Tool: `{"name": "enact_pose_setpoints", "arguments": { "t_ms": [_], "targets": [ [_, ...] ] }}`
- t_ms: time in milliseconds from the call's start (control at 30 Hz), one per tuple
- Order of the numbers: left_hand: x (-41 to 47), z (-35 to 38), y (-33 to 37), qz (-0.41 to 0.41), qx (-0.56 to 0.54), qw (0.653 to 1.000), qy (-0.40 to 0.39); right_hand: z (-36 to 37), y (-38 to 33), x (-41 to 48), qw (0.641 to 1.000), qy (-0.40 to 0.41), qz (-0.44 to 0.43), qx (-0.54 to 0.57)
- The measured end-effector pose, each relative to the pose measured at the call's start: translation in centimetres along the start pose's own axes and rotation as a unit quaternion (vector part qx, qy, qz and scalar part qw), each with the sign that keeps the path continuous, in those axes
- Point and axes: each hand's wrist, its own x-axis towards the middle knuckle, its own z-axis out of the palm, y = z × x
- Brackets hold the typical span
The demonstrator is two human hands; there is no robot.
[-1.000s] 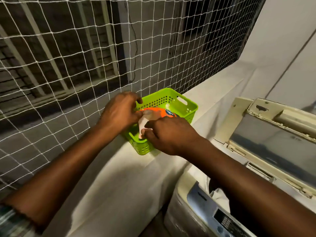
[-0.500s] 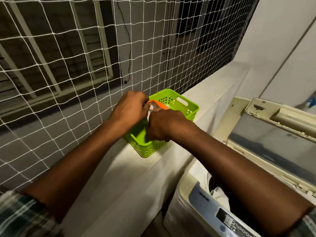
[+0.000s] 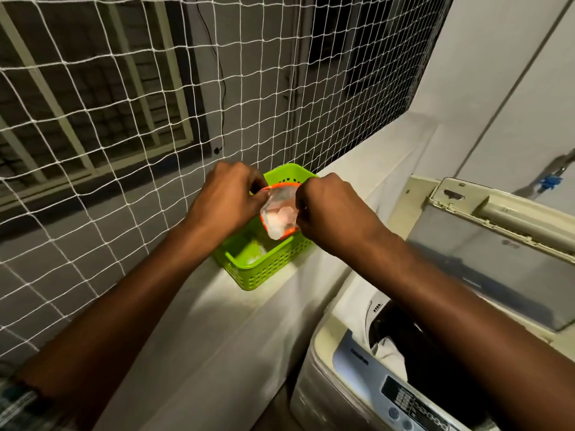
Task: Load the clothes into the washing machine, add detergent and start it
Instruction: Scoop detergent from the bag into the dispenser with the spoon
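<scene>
An orange detergent packet [image 3: 279, 213] with a pale silvery inside is held above a lime green basket [image 3: 267, 269] on the white ledge. My left hand [image 3: 225, 199] pinches its left top edge and my right hand [image 3: 331, 208] pinches its right top edge, so the packet mouth faces me. At the lower right stands the top-loading washing machine [image 3: 351, 362] with its lid [image 3: 494, 253] raised. Dark and white clothes [image 3: 393, 343] lie in the drum, partly hidden by my right forearm.
A white rope net [image 3: 124, 126] covers the window grille behind the ledge [image 3: 224, 325]. The machine's control panel [image 3: 401, 399] runs along its front edge. A white wall with a blue clip [image 3: 549, 183] rises at the right.
Both hands have lifted the packet out of the basket and raised it. Its top now gapes between my fingers, showing the pale inside. The view shifted slightly left.
</scene>
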Motion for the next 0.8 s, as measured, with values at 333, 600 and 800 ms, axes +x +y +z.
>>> {"name": "enact_pose_setpoints", "arguments": {
  "t_ms": [333,600,800],
  "targets": [
    [0.0,0.0,1.6,0.004,-0.030,1.000,0.003,1.0,1.7,-0.3,0.985,0.036,0.062,0.155],
    [0.6,0.0,2.4,0.027,-0.024,0.999,0.011,1.8,3.5,-1.5,0.920,0.071,0.161,0.350],
    [0.5,0.0,2.2,0.024,-0.014,1.000,0.000,2.1,4.2,-2.5,0.870,0.125,0.198,0.434]
  ]
}}
